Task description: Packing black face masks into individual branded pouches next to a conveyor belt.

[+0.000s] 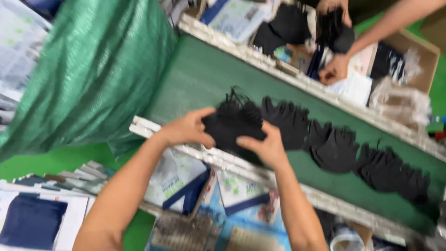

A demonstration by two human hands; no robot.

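A person's left hand (188, 128) and right hand (265, 146) have their fingers curled around a bundle of black gloves (232, 123), held over the near edge of a green belt (200, 74). More black gloves (334, 146) lie along it. Beyond, another person's hands (334, 69) hold black gloves.

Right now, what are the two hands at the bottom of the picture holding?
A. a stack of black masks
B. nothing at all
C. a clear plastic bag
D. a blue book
A: the left hand and the right hand press from either side on a stack of black masks at the near edge of the green belt, where more black masks lie in a row.
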